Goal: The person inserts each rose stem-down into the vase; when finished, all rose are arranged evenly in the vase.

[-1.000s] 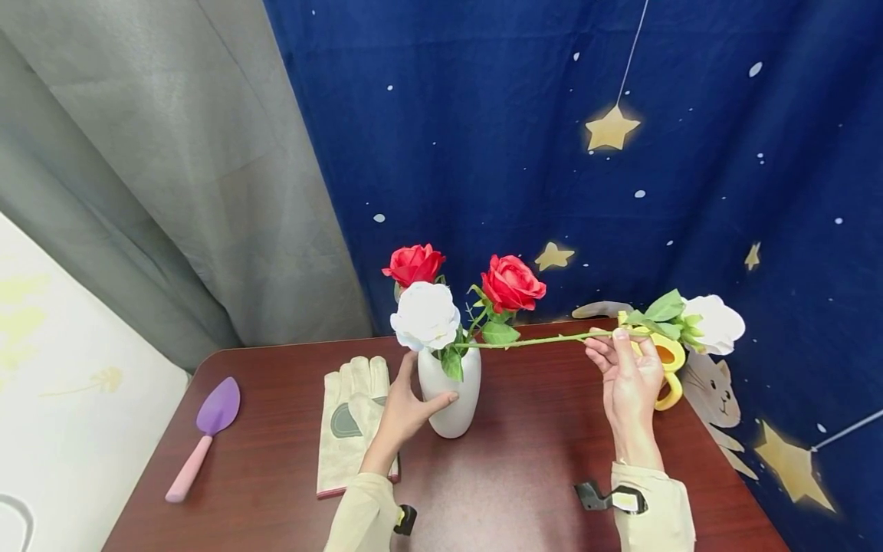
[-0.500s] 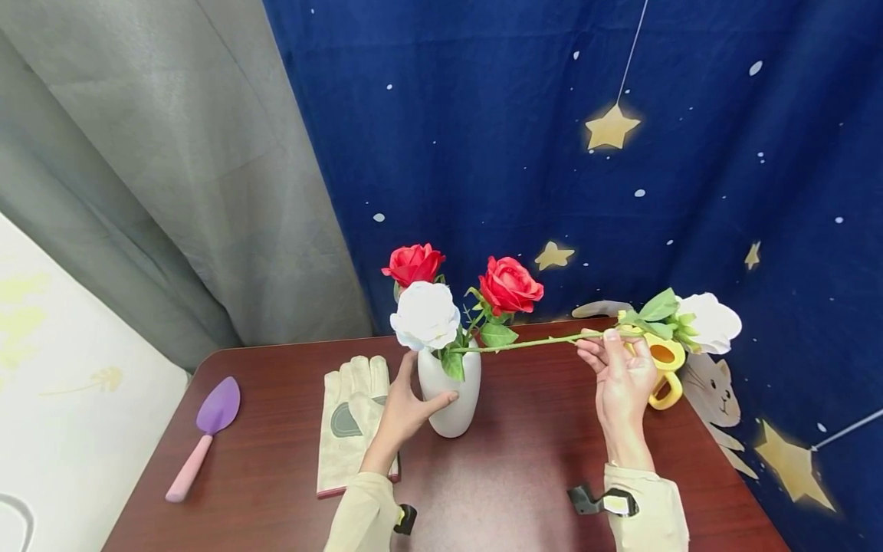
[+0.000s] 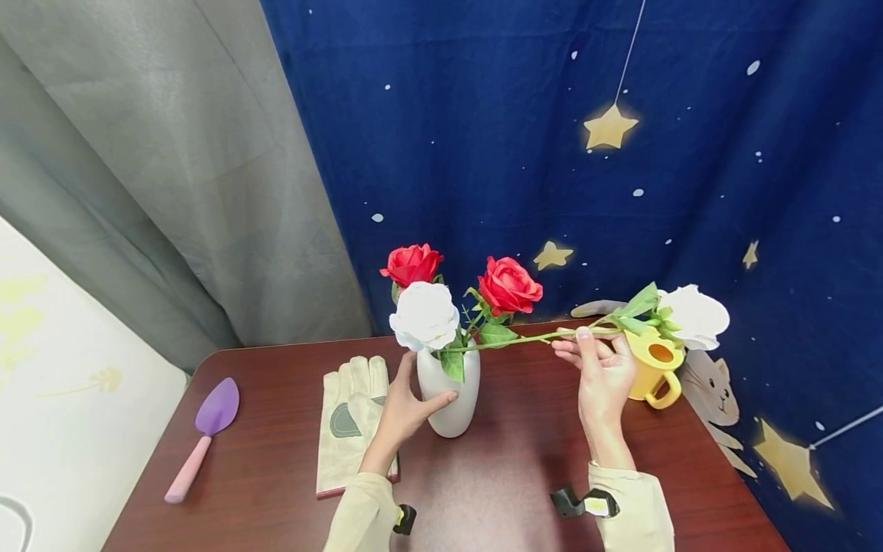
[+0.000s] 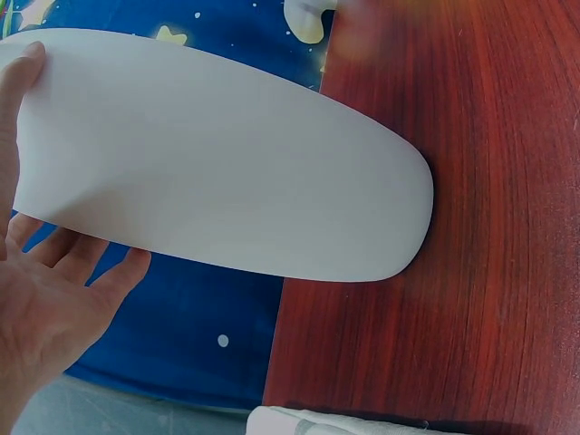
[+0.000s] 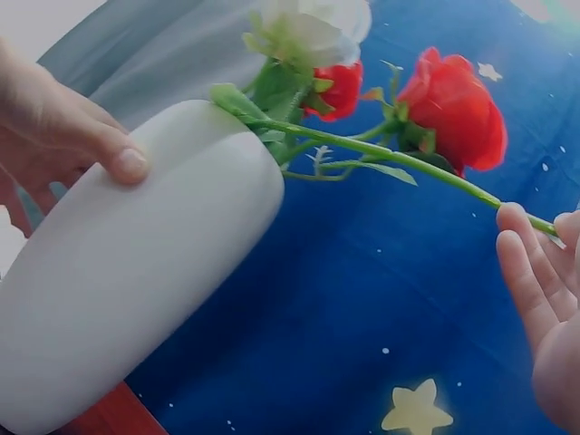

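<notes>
A white vase (image 3: 451, 399) stands on the table, with two red roses (image 3: 510, 286) and a white rose (image 3: 424, 316) in it. My left hand (image 3: 402, 412) grips the vase from its left side, thumb across the front, fingers behind, as the left wrist view shows. In my right hand (image 3: 605, 379) the green stem of a second white rose (image 3: 695, 317) is pinched between thumb and fingers. That stem lies nearly level, bloom to the right. Its far end reaches the vase mouth, where leaves hide the tip in the head view.
Left of the vase lie cream work gloves (image 3: 350, 429). Farther left is a purple trowel (image 3: 218, 408) with a pink handle. A yellow watering can (image 3: 651, 372) stands behind my right hand. The brown table (image 3: 510, 491) ends at a blue starry curtain (image 3: 483, 153).
My right hand has moved left with the white rose, bringing its stem farther towards the vase mouth. More of the watering can shows. The left hand and vase have stayed put.
</notes>
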Motion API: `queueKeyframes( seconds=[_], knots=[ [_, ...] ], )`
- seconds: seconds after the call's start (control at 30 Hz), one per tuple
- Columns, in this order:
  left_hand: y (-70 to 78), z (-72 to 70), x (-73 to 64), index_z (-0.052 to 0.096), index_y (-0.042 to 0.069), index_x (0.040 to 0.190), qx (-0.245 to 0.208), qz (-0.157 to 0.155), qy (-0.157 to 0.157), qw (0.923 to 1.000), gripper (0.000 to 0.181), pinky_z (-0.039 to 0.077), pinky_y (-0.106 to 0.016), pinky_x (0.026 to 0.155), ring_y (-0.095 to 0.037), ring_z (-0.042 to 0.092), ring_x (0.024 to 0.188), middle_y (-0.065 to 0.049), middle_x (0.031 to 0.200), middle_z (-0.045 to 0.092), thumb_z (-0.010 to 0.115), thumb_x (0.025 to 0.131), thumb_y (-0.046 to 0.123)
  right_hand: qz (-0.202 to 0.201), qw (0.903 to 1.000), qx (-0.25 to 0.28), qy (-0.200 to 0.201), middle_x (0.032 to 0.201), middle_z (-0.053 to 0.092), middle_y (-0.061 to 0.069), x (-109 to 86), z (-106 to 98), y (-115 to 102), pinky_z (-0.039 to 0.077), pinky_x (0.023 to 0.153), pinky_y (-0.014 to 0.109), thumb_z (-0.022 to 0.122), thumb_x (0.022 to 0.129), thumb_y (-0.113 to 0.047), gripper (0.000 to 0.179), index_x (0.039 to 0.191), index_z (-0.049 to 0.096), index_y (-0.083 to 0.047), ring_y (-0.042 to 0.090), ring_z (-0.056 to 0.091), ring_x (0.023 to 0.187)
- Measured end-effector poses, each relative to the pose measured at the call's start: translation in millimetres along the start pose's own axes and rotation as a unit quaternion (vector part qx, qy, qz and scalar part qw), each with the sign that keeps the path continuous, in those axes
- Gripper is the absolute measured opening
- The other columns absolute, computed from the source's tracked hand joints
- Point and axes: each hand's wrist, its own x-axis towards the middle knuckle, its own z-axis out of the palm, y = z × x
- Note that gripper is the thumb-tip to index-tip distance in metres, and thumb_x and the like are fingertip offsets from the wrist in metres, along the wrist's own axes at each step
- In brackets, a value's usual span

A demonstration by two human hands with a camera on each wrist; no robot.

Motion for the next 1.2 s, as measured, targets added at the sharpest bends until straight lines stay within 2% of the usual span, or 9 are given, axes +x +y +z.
queueKeyframes(
  seconds=[0.23, 0.37, 0.43, 0.47, 0.6, 0.7, 0.83, 1.07, 1.2],
  knots=[
    [1.5, 0.8, 0.2, 0.040, 0.022, 0.133, 0.003, 0.005, -0.002, 1.0000, 0.081, 0.038, -0.052, 0.092, -0.018, 0.049, 0.114, 0.000, 0.126, 0.051, 0.084, 0.066, 0.037, -0.019, 0.9981, -0.057, -0.012, 0.080, 0.069, 0.017, -1.9, 9, 0, 0.053, 0.060, 0.033, 0.061, 0.087, 0.003, 0.017, 0.097, 0.051, 0.011, 0.023, 0.066, 0.059],
    [25.0, -4.0, -4.8, 0.041, 0.012, 0.133, -0.010, 0.007, -0.001, 0.9999, 0.078, 0.039, -0.053, 0.091, -0.024, 0.050, 0.113, -0.008, 0.126, 0.052, 0.083, 0.069, 0.025, -0.041, 0.9966, -0.069, -0.020, 0.077, 0.067, 0.020, 0.4, 15, -3, 0.053, 0.056, 0.031, 0.062, 0.085, 0.006, 0.018, 0.096, 0.051, 0.015, 0.022, 0.065, 0.055],
    [36.3, -6.4, -7.2, 0.040, 0.008, 0.132, -0.014, 0.008, -0.002, 0.9999, 0.076, 0.039, -0.052, 0.091, -0.027, 0.050, 0.113, -0.011, 0.126, 0.052, 0.083, 0.070, 0.019, -0.050, 0.9955, -0.076, -0.025, 0.076, 0.067, 0.021, 1.5, 19, -4, 0.053, 0.055, 0.031, 0.062, 0.084, 0.008, 0.014, 0.093, 0.053, 0.012, 0.022, 0.064, 0.053],
    [37.8, -6.9, -7.7, 0.041, 0.008, 0.132, -0.022, 0.004, -0.002, 0.9998, 0.076, 0.039, -0.052, 0.092, -0.027, 0.050, 0.113, -0.011, 0.126, 0.052, 0.083, 0.070, 0.019, -0.053, 0.9952, -0.077, -0.027, 0.075, 0.067, 0.021, 1.9, 21, -4, 0.053, 0.054, 0.031, 0.062, 0.084, 0.009, 0.014, 0.093, 0.052, 0.013, 0.021, 0.064, 0.052],
    [17.9, -2.6, -3.3, 0.039, 0.011, 0.135, -0.015, 0.000, -0.003, 0.9999, 0.080, 0.037, -0.053, 0.093, -0.025, 0.048, 0.116, -0.009, 0.129, 0.050, 0.083, 0.069, 0.022, -0.055, 0.9943, -0.086, -0.030, 0.073, 0.067, 0.019, 2.5, 29, -9, 0.053, 0.054, 0.030, 0.062, 0.082, 0.011, 0.015, 0.092, 0.050, 0.015, 0.020, 0.063, 0.051],
    [3.6, -0.1, -0.5, 0.039, 0.018, 0.135, -0.010, -0.002, 0.000, 0.9999, 0.082, 0.036, -0.052, 0.095, -0.021, 0.047, 0.117, -0.004, 0.129, 0.050, 0.084, 0.067, 0.029, -0.055, 0.9929, -0.100, -0.033, 0.073, 0.066, 0.022, 1.4, 36, -17, 0.052, 0.054, 0.028, 0.061, 0.082, 0.013, 0.016, 0.091, 0.049, 0.018, 0.018, 0.062, 0.049],
    [-0.5, -0.2, 0.1, 0.039, 0.024, 0.133, -0.005, 0.002, -0.001, 1.0000, 0.082, 0.038, -0.048, 0.094, -0.016, 0.047, 0.115, 0.002, 0.128, 0.050, 0.084, 0.066, 0.037, -0.055, 0.9887, -0.136, -0.030, 0.072, 0.063, 0.027, -0.8, 45, -27, 0.051, 0.053, 0.023, 0.063, 0.081, 0.011, 0.016, 0.088, 0.050, 0.016, 0.017, 0.060, 0.046],
    [0.0, 0.1, 0.3, 0.039, 0.022, 0.134, 0.002, 0.003, 0.001, 1.0000, 0.082, 0.036, -0.051, 0.096, -0.017, 0.046, 0.117, 0.001, 0.129, 0.049, 0.083, 0.066, 0.040, -0.069, 0.9783, -0.189, -0.047, 0.068, 0.067, 0.009, -1.2, 48, -20, 0.047, 0.047, 0.022, 0.068, 0.081, 0.004, 0.019, 0.090, 0.053, 0.013, 0.016, 0.057, 0.043],
    [-0.2, 0.0, 0.2, 0.039, 0.022, 0.134, 0.004, 0.003, 0.001, 1.0000, 0.082, 0.035, -0.051, 0.097, -0.016, 0.046, 0.118, 0.001, 0.129, 0.049, 0.083, 0.066, 0.040, -0.091, 0.9706, -0.215, -0.060, 0.068, 0.066, 0.009, -2.8, 52, -17, 0.046, 0.045, 0.021, 0.070, 0.081, 0.000, 0.019, 0.091, 0.056, 0.009, 0.016, 0.058, 0.044]
  ],
)
